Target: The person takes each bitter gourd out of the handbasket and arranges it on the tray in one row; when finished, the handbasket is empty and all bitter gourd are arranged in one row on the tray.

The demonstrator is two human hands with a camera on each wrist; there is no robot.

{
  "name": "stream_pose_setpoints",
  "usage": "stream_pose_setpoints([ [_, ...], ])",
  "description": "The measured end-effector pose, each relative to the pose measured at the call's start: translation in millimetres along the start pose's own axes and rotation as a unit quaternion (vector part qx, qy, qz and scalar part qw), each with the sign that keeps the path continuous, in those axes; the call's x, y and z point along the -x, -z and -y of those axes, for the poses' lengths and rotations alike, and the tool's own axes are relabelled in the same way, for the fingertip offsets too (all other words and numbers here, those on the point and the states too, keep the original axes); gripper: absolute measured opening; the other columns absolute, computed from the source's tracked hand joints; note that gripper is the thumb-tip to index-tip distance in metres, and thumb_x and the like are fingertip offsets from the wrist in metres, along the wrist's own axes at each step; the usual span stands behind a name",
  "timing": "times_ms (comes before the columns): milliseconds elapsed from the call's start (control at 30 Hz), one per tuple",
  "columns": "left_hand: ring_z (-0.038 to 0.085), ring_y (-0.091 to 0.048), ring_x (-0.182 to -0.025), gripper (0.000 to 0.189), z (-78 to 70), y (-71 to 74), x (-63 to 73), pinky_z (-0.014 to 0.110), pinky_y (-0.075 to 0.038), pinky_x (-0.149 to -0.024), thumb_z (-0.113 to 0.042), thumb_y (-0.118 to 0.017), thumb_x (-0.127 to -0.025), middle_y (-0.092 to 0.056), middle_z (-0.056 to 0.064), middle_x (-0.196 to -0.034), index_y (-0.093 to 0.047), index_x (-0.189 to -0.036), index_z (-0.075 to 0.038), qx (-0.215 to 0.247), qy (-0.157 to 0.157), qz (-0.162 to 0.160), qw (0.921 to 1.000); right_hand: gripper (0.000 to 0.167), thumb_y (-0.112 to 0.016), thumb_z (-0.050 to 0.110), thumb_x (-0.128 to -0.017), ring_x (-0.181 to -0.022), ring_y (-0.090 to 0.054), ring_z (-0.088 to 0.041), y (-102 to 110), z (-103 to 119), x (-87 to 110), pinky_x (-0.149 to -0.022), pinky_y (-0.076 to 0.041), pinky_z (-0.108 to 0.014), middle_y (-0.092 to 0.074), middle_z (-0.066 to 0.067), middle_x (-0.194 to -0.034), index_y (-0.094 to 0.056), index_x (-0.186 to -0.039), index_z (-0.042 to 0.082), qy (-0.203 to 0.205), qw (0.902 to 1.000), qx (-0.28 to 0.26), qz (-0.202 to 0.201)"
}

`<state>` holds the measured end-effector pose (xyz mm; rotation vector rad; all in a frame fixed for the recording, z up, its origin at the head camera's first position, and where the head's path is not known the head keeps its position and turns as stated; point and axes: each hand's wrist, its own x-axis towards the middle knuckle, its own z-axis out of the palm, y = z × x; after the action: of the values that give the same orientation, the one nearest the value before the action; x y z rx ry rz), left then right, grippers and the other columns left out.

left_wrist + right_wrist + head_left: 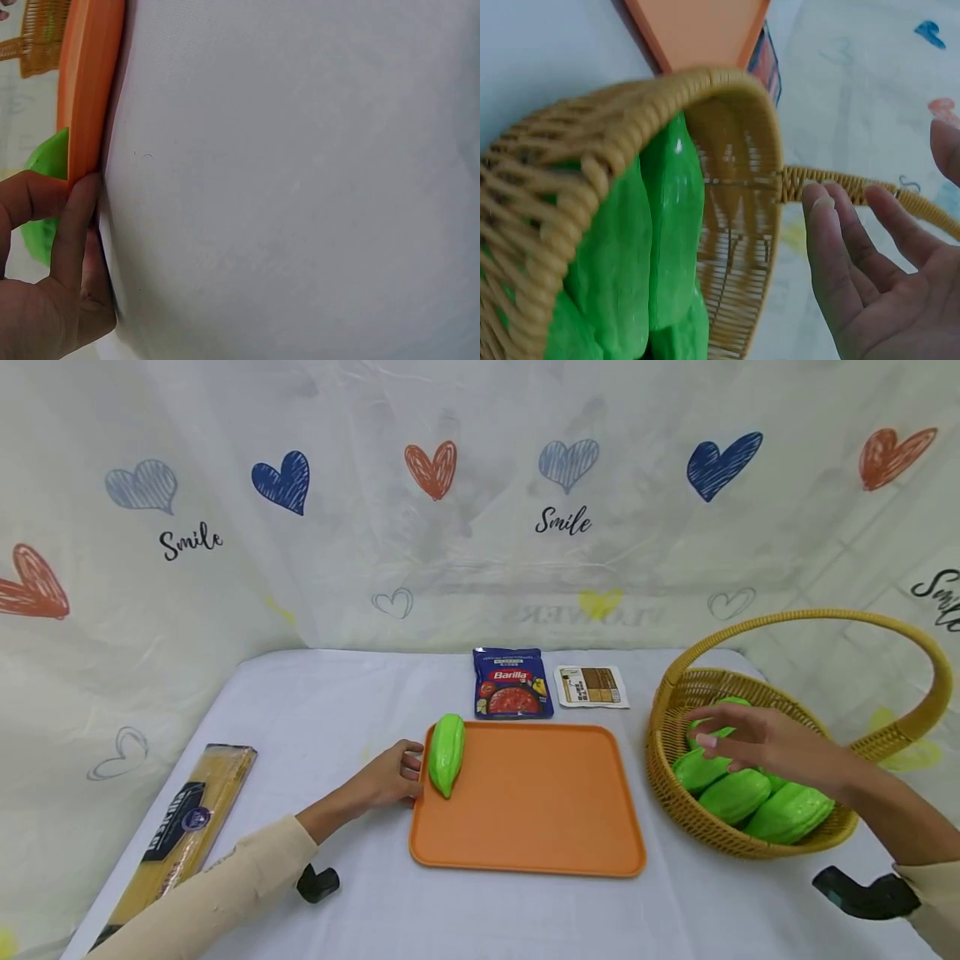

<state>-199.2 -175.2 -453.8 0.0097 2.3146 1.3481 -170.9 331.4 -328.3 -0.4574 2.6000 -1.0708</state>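
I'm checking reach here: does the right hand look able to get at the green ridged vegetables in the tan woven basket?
Probably yes: the right hand hangs empty above the basket, and nothing seems to block its way down to the vegetables.

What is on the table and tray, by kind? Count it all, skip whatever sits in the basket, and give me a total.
Packs: 3 (blue pouch, white packet, yellow pack)
Green fruit: 1, on the tray
Tray: 1
Basket: 1
Total: 6
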Motion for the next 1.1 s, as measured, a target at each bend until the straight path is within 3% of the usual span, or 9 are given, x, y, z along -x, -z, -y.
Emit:
stream_pose_setpoints([
  [333, 0.025, -0.060, -0.106, 0.075, 0.9, 1.6, 0.7, 0.033, -0.064, -0.075, 0.000, -0.071, -0.080, -0.053, 0.017, -0.125, -0.038, -0.147, -0.001, 0.004, 0.004, -0.004, 1.0000, 0.061, -0.045, 0.037, -0.106, -0.095, -0.065, 0.000, 34, -22, -15.9, -0.079, -0.061, -0.034, -0.047, -0.034, -0.143, -0.031, -0.152, -0.002, -0.091, 0.9954, 0.028, 0.004],
  [433, 0.025, -0.060, -0.107, 0.075, 1.7, 1.9, 1.5, 0.033, -0.064, -0.075, 0.000, -0.071, -0.080, -0.053, 0.017, -0.126, -0.039, -0.147, -0.001, 0.001, 0.005, -0.005, 1.0000, 0.067, -0.042, 0.042, -0.107, -0.100, -0.064, -0.006, 41, -31, -22.9, -0.084, -0.061, -0.040, -0.042, -0.037, -0.146, -0.028, -0.153, -0.004, -0.114, 0.9929, 0.033, 0.009],
  [633, 0.025, -0.060, -0.105, 0.075, 5.1, 1.4, 1.4, 0.033, -0.064, -0.074, 0.000, -0.071, -0.079, -0.054, 0.017, -0.124, -0.039, -0.146, 0.001, 0.005, -0.004, -0.003, 1.0000, 0.078, -0.040, 0.050, -0.105, -0.118, -0.060, -0.038, 51, -49, -33.3, -0.092, -0.059, -0.049, -0.031, -0.041, -0.150, -0.020, -0.154, -0.007, -0.153, 0.9880, 0.012, 0.012],
  [867, 0.023, -0.059, -0.103, 0.075, 7.3, 1.6, -0.5, 0.034, -0.064, -0.074, 0.000, -0.071, -0.078, -0.054, 0.016, -0.124, -0.039, -0.146, 0.000, 0.004, -0.010, 0.000, 0.9999, 0.082, -0.039, 0.049, -0.105, -0.111, -0.064, -0.033, 59, -65, -42.4, -0.090, -0.060, -0.046, -0.029, -0.043, -0.147, -0.015, -0.153, -0.013, -0.177, 0.9841, -0.001, 0.007],
  [1100, 0.023, -0.058, -0.103, 0.075, 5.2, 2.1, -0.3, 0.034, -0.064, -0.074, -0.001, -0.071, -0.078, -0.053, 0.016, -0.123, -0.039, -0.146, 0.000, 0.010, -0.015, 0.004, 0.9998, 0.087, -0.041, 0.050, -0.105, -0.115, -0.062, -0.040, 62, -75, -48.2, -0.092, -0.060, -0.046, -0.024, -0.045, -0.148, -0.010, -0.152, -0.016, -0.188, 0.9819, -0.017, 0.005],
])
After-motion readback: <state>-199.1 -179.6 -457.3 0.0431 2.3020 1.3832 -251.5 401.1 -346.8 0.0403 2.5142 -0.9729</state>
